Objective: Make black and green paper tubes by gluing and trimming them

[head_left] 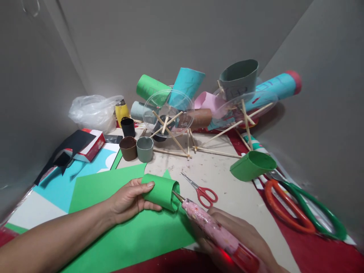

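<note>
My left hand [127, 199] is closed on a short green paper tube [160, 191], thumb on top and fingers beneath. In my right hand [241, 231] is a pink patterned glue gun [212, 225], with a red glow low on its body. Its metal nozzle points into the right-hand opening of the tube; whether it touches the paper I cannot tell. Under both hands lies a large green sheet [131, 239]. Just beyond the tube are small red-handled scissors [206, 195], lying with their blades together.
Large scissors with orange and green handles [292, 208] lie at right, by another green tube [247, 168]. Brown [127, 149], grey [145, 151] and black [127, 129] paper cups stand left of a stick-and-plastic wheel structure [167, 121] carrying coloured tubes. A plastic bag [93, 113] sits behind.
</note>
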Demonstrator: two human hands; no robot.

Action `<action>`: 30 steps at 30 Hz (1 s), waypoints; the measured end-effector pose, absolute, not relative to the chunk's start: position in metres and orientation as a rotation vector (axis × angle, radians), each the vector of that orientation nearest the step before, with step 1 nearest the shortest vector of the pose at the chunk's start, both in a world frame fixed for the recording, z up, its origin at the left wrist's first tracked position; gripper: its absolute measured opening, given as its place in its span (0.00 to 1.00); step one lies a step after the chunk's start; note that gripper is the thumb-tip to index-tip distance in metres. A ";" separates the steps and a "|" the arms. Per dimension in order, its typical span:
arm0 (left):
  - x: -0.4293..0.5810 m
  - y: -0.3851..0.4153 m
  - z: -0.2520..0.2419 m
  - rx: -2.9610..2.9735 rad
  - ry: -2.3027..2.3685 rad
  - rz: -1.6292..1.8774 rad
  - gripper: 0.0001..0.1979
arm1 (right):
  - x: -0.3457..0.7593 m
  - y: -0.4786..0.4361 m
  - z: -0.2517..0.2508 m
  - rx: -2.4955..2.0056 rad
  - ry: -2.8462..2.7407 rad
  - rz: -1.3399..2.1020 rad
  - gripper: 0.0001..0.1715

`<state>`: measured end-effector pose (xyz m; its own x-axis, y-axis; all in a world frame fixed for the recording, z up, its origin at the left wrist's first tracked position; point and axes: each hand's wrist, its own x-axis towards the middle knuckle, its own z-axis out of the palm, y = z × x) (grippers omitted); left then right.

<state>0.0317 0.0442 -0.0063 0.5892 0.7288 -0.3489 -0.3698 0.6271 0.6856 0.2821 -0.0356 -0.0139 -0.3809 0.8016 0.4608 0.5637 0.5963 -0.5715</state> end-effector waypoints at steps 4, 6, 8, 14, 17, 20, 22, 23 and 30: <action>0.032 0.044 -0.005 0.609 0.694 0.677 0.11 | 0.284 -0.036 -0.016 -1.071 -2.110 0.407 0.08; 0.032 0.043 -0.005 0.609 0.715 0.669 0.12 | 0.284 -0.037 -0.014 -1.063 -2.134 0.431 0.05; 0.032 0.043 -0.004 0.610 0.727 0.668 0.12 | 0.283 -0.037 -0.011 -1.066 -2.154 0.465 0.03; 0.033 0.044 -0.003 0.625 0.729 0.659 0.13 | 0.284 -0.038 -0.010 -1.095 -2.141 0.489 0.03; 0.032 0.044 -0.003 0.629 0.730 0.655 0.14 | 0.285 -0.039 -0.012 -1.080 -2.113 0.527 0.03; 0.032 0.044 -0.004 0.631 0.723 0.655 0.13 | 0.286 -0.040 -0.012 -1.098 -2.107 0.539 0.04; 0.032 0.044 -0.004 0.631 0.721 0.658 0.13 | 0.286 -0.040 -0.012 -1.124 -2.127 0.520 0.05; 0.032 0.044 -0.004 0.631 0.717 0.657 0.12 | 0.285 -0.040 -0.011 -1.136 -2.133 0.507 0.06; 0.032 0.044 -0.004 0.642 0.705 0.641 0.14 | 0.280 -0.037 -0.011 -1.166 -2.073 0.467 0.06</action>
<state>0.0320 0.0435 -0.0038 0.5935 0.7117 -0.3759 -0.3068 0.6318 0.7119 0.2798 -0.0367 -0.0114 -0.3480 0.8478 0.4001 0.5945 0.5296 -0.6051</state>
